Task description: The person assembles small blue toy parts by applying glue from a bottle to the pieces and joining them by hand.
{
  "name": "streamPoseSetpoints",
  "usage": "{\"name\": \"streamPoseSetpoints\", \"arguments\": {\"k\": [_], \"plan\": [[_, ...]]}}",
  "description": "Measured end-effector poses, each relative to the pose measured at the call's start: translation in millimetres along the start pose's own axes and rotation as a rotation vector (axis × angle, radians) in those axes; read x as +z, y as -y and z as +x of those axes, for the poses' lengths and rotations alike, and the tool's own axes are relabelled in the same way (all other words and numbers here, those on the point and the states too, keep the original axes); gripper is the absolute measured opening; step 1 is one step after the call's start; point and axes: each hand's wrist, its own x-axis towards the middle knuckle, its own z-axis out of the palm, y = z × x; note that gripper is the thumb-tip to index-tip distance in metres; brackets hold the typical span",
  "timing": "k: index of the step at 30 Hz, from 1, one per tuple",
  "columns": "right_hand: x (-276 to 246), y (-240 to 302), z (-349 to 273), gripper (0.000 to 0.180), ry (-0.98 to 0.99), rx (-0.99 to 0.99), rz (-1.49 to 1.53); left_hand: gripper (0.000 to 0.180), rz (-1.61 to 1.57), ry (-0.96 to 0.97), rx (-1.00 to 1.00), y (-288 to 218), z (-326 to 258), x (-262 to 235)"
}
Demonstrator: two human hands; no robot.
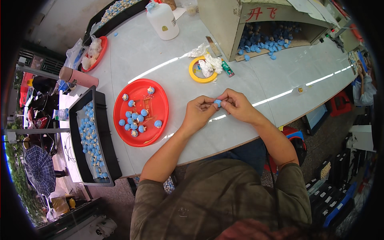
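My left hand (199, 113) and my right hand (238, 104) meet over the white table (256, 80), both pinching one small blue ball piece (217, 103) between their fingertips. To the left of my hands lies a red round tray (160, 105) with several similar blue pieces (136, 118), some with pale tips. Further left stands a black rectangular tray (104, 132) filled with several more blue pieces (89, 136).
A yellow tape ring (195, 75) with crumpled white tissue (211, 65) lies beyond my hands. A cardboard box (224, 24) holds several blue pieces (268, 38). A white plastic jug (163, 21), a second red tray (101, 50) with bags and a pink cylinder (78, 77) stand at the back left.
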Motion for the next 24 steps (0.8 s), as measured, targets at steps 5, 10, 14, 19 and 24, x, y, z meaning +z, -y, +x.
{"name": "streamPoseSetpoints", "arguments": {"k": [5, 10, 14, 19, 24], "plan": [[5, 4, 1, 0.012, -0.031, -0.042, -0.03, 0.017, 0.015, -0.025, 0.019, 3, 0, 1], [3, 0, 3, 0.01, -0.042, -0.014, 0.012, 0.018, 0.008, -0.034, -0.004, 0, 2, 1], [2, 2, 4, 0.015, -0.043, 0.011, 0.185, 0.023, -0.034, -0.033, -0.085, -10, 5, -2], [5, 2, 5, 0.018, -0.076, 0.038, 0.145, 0.029, -0.071, -0.005, -0.137, -14, 7, -6], [5, 4, 6, 0.018, -0.077, 0.069, 0.117, 0.028, -0.075, 0.005, -0.171, -14, 8, -9]]}}
